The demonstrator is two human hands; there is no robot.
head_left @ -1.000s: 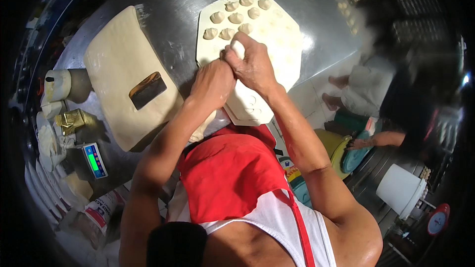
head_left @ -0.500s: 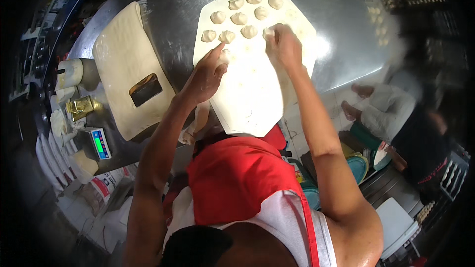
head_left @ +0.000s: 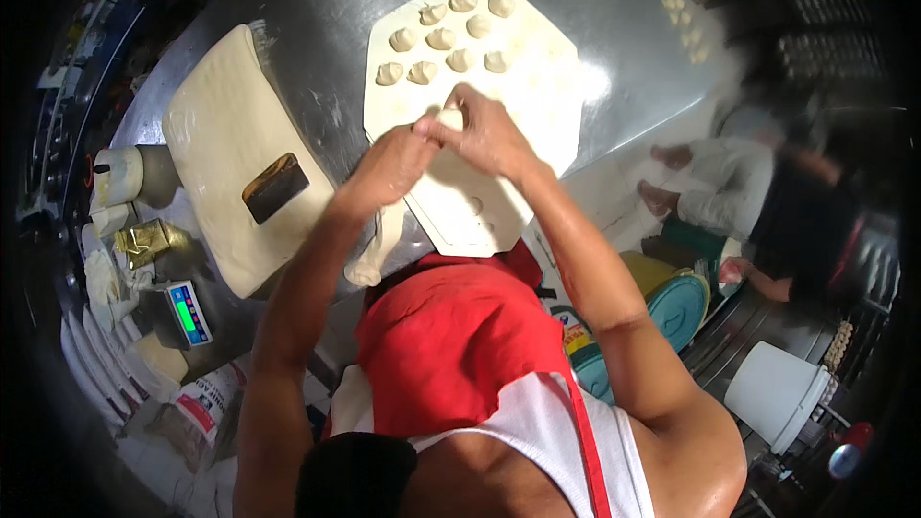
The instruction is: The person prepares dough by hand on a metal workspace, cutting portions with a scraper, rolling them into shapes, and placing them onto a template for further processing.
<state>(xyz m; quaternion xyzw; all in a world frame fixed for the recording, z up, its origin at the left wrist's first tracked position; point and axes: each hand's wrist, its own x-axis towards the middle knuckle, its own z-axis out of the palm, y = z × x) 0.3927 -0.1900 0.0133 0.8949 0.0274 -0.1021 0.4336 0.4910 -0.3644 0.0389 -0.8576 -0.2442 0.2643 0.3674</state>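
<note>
White board (head_left: pixel 542 120): bright, near washed-out. Glare on steel table (head_left: pixel 638 53) just right of board. Co-worker (head_left: pixel 806 216) farther right: dim, blurred. Dark fisheye distortion well outside board.

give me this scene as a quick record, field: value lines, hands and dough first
Right hand: gripping a small dough piece
Left hand: against the right hand, its own grip unclear
White board: ten shaped dough pieces set beyond the hands
Large dough slab: left of the board, dark rectangular tool on top
Dough strip: beside the board's near end
Table: metal
Scale: left side, screen lit green
</note>
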